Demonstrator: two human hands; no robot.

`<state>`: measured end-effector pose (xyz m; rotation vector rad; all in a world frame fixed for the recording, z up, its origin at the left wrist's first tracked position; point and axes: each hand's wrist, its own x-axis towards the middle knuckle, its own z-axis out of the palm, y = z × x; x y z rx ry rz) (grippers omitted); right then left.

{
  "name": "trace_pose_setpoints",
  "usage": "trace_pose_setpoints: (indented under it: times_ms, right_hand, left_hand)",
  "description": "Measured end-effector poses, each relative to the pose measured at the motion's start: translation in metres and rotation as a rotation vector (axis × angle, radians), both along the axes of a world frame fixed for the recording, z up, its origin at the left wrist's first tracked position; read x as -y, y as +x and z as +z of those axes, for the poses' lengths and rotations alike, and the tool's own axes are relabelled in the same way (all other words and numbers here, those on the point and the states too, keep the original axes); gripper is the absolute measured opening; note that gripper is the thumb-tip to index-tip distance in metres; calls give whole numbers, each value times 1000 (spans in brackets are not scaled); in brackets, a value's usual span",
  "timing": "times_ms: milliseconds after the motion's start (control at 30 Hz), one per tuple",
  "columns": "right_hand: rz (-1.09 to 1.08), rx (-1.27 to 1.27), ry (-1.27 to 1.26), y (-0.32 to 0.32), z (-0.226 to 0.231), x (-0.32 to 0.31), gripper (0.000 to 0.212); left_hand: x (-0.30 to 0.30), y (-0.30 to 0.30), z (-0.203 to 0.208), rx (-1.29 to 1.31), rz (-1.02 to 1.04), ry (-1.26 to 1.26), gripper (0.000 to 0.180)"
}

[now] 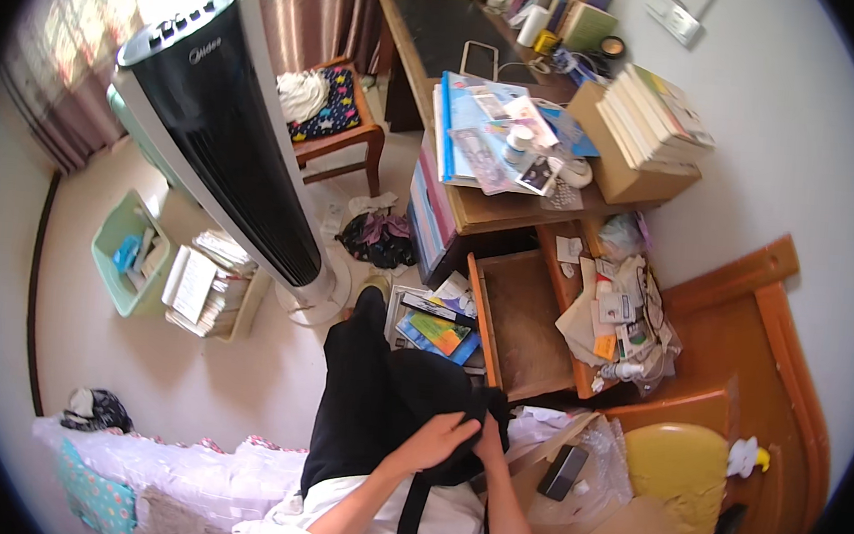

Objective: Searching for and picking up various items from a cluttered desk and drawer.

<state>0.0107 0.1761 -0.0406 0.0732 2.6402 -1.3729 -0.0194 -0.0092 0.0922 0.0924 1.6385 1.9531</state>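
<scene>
A black fabric item (425, 379) lies over my lap, against my black trousers (342, 391). A black strap (411, 527) runs down from it across my white top. My left hand (436, 442) reaches over the fabric and grips its edge, with the fingertips close to my right hand. My right hand (489, 445) sits at the right side of the same fabric; its fingers are tucked behind a fold and hidden. Whether the item is a bag cannot be made out.
An open, bare drawer (523, 325) juts from the desk (491, 212) ahead. Papers and bags fill another drawer (619, 317). A tower fan (227, 131) stands at left, near a green bin (111, 272). A dark phone-like object (562, 472) lies at right.
</scene>
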Motion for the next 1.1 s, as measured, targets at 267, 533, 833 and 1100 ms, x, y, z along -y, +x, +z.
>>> trace_pose_setpoints:
  times_ms: [267, 533, 833, 1100]
  right_hand:
    - [188, 224, 201, 31, -181, 9, 28]
    - [-281, 747, -631, -30, -66, 11, 31]
    - [-84, -69, -107, -32, -102, 13, 37]
    - [115, -163, 240, 1, -23, -9, 36]
  left_hand:
    - [-16, 25, 56, 2, 26, 95, 25]
    - [5, 41, 39, 111, 185, 49, 24]
    - [-16, 44, 50, 89, 71, 95, 22]
    - [12, 25, 34, 33, 628, 249, 19]
